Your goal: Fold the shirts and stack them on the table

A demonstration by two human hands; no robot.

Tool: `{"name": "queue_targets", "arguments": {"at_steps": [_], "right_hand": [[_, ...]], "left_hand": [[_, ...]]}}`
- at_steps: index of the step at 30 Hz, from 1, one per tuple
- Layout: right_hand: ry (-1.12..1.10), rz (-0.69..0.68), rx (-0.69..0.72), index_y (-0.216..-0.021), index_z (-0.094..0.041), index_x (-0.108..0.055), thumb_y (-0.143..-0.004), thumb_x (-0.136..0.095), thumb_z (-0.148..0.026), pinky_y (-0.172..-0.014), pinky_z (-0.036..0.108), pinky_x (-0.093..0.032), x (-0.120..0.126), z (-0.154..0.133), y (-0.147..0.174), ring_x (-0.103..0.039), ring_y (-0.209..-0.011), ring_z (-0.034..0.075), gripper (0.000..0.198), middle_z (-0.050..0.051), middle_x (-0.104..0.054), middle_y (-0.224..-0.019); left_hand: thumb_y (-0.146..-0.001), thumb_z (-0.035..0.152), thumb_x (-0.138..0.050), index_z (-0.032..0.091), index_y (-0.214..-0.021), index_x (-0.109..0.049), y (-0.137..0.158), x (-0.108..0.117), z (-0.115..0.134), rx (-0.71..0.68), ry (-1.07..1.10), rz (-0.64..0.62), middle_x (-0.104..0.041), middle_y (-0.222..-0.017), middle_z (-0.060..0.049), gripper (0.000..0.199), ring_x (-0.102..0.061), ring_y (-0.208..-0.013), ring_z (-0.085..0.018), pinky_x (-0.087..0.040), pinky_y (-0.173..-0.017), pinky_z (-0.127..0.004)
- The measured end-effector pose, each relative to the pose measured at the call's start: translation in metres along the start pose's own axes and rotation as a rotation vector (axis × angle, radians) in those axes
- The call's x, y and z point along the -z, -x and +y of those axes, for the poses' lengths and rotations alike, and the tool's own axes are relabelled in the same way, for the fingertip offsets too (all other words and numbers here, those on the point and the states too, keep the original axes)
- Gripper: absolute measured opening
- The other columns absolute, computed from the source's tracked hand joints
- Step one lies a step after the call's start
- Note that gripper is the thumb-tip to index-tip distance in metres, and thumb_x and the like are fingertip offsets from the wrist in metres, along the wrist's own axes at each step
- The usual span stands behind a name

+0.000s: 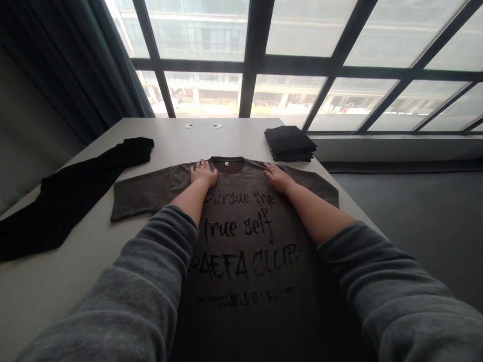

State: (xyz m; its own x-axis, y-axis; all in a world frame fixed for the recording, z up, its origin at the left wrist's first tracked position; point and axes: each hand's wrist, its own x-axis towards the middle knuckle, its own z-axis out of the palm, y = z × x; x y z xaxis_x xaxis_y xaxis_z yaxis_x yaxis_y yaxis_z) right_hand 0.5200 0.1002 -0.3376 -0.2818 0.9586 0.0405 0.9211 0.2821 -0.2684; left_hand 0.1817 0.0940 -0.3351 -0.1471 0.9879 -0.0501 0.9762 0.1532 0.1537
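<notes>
A dark grey-brown T-shirt [241, 231] with black lettering lies spread front side up, its collar toward the window and its sleeves out to both sides. My left hand [204, 173] rests flat on the shirt just left of the collar, fingers stretched out. On the other side of the collar, near the right shoulder seam, my right hand [278, 177] also lies flat with its fingers extended. Neither hand grasps the cloth. The forearms cover parts of the shirt's sides, and its lower hem is out of view.
A white table [169, 141] carries the shirt. Black clothing [83, 193] lies along its left edge, and a folded black stack [290, 143] sits at the far right corner. Behind stand a large window [287, 95] and a dark curtain [83, 60].
</notes>
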Motion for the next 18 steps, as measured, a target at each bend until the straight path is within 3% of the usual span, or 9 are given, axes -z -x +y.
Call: {"name": "queue_targets", "arguments": {"at_steps": [3, 6, 9, 14, 18], "right_hand": [[0.038, -0.115, -0.034, -0.167, -0.016, -0.039, -0.112, -0.019, -0.056, -0.134, 0.04, -0.018, 0.012, 0.044, 0.022, -0.022, -0.164, 0.026, 0.071, 0.01, -0.028, -0.176], [0.077, -0.119, -0.106, -0.17, -0.023, -0.033, -0.111, -0.022, -0.051, -0.133, 0.05, -0.016, 0.018, 0.067, 0.04, -0.016, -0.165, 0.03, 0.067, 0.006, -0.02, -0.178], [0.093, -0.068, -0.135, -0.172, -0.024, -0.025, -0.109, -0.024, -0.051, -0.133, 0.053, -0.016, 0.017, 0.071, 0.046, -0.017, -0.165, 0.032, 0.069, 0.004, -0.02, -0.178], [0.039, 0.037, -0.279, -0.172, -0.018, -0.025, -0.109, -0.018, -0.052, -0.132, 0.053, -0.018, 0.014, 0.069, 0.038, -0.025, -0.162, 0.031, 0.072, 0.009, -0.026, -0.177], [0.062, -0.012, -0.321, -0.17, -0.02, -0.032, -0.11, -0.016, -0.051, -0.131, 0.058, -0.015, 0.016, 0.067, 0.034, -0.021, -0.163, 0.033, 0.07, 0.008, -0.023, -0.178]], "left_hand": [[-0.102, 0.057, -0.021, 0.015, -0.172, -0.023, -0.002, -0.001, 0.0, 0.004, -0.004, 0.004, -0.012, -0.18, -0.011, 0.082, -0.012, -0.166, -0.028, -0.012, -0.133, -0.053], [-0.102, 0.058, -0.02, 0.015, -0.172, -0.022, -0.003, -0.001, -0.001, 0.006, -0.014, 0.004, -0.012, -0.18, -0.01, 0.082, -0.012, -0.166, -0.028, -0.012, -0.133, -0.052], [-0.102, 0.058, -0.02, 0.015, -0.172, -0.022, -0.003, -0.001, -0.002, 0.007, -0.027, 0.001, -0.012, -0.18, -0.01, 0.082, -0.012, -0.166, -0.028, -0.013, -0.133, -0.052], [-0.105, 0.053, -0.018, 0.012, -0.169, -0.031, 0.003, 0.0, -0.001, -0.031, -0.059, 0.047, -0.021, -0.178, -0.013, 0.077, -0.019, -0.165, -0.027, -0.017, -0.132, -0.051], [-0.106, 0.051, -0.017, 0.014, -0.166, -0.039, 0.012, 0.007, -0.009, -0.083, -0.086, 0.042, -0.028, -0.176, -0.013, 0.073, -0.025, -0.163, -0.025, -0.023, -0.13, -0.046]]}}
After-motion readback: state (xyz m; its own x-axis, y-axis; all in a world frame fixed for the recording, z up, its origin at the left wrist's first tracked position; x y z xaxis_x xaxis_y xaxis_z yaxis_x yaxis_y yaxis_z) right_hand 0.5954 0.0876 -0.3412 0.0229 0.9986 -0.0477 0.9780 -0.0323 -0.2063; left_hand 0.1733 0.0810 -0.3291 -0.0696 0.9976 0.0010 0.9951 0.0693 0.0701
